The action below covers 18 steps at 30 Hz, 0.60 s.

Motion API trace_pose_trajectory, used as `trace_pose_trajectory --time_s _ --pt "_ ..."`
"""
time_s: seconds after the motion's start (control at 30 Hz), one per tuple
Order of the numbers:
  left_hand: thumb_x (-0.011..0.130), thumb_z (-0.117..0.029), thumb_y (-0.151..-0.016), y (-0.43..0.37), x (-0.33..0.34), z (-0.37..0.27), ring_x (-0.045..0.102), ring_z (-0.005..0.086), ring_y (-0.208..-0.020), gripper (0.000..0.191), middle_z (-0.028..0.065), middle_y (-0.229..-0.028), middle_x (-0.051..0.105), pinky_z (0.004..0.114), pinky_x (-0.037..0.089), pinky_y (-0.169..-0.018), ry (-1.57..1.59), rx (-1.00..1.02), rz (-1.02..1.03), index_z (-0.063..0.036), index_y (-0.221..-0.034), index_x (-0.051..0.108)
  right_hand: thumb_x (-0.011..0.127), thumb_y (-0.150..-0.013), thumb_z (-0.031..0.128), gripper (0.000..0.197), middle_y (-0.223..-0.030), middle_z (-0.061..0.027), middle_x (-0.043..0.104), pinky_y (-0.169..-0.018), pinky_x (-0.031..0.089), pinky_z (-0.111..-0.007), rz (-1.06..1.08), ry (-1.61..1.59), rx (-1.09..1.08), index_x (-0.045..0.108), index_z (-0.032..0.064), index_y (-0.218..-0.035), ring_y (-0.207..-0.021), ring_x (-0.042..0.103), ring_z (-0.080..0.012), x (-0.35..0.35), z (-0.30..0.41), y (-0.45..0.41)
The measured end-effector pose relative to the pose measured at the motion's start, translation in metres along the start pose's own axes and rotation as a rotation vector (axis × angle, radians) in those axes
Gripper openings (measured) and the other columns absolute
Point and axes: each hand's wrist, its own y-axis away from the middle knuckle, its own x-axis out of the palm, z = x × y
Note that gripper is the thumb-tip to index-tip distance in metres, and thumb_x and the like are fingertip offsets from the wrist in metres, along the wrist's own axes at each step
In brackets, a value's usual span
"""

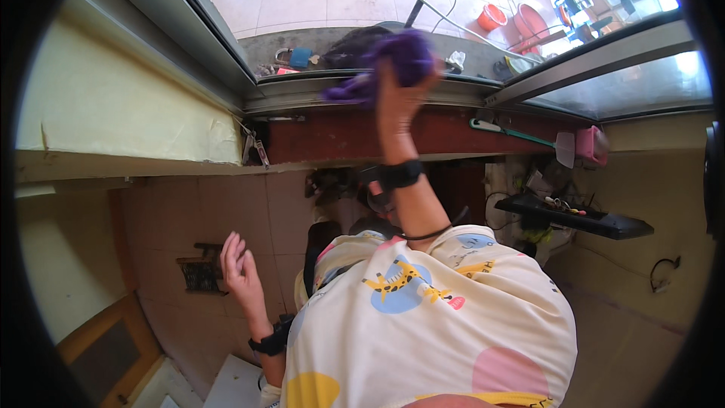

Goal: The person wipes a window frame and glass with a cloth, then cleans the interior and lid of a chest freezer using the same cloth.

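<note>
My right hand (399, 102) grips a bunched purple cloth (406, 59), blurred by motion. One end of the cloth trails left over the metal track (306, 90) of an open sliding window. The arm reaches across a dark red windowsill (340, 136). Lower left, my left hand (242, 275) hangs in the air, holding nothing, with its fingers extended. On the grey ledge outside the track, a blue padlock (300, 58) with a key lies beside a dark bundle (354, 48), partly hidden by the cloth.
On the sill's right are a fly swatter (515, 133) and a pink plastic basket (591, 144). A sliding glass pane (634, 88) stands at right. Below it, a black shelf (572, 215) juts out. A small stool (201, 275) is on the tiled floor. Outside stand orange buckets (491, 17).
</note>
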Motion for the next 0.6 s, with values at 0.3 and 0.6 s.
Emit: trace_pose_trajectory --time_s 0.3,0.6 --pt "0.047 0.002 -0.088 -0.046 0.045 -0.065 0.057 0.0211 -0.104 0.031 0.0104 -0.125 0.049 0.029 0.047 -0.084 -0.041 0.158 0.215 0.0001 -0.119 0.051 0.076 -0.072 0.020 0.083 -0.127 -0.0159 0.036 -0.104 0.028 -0.038 0.117 -0.112 0.088 0.021 0.0073 -0.132 -0.116 0.038 -0.0271 0.041 -0.022 0.048" --pt "0.050 0.001 -0.087 -0.030 0.042 -0.037 0.059 0.0183 -0.096 0.026 0.0092 -0.123 0.052 0.026 0.049 -0.076 -0.159 0.121 0.200 0.0002 -0.113 0.056 0.079 -0.069 0.025 0.091 -0.129 -0.0164 0.041 -0.096 0.041 -0.036 -0.350 -0.154 0.416 0.021 -0.0007 -0.136 -0.111 0.048 -0.0262 -0.076 -0.056 -0.098"
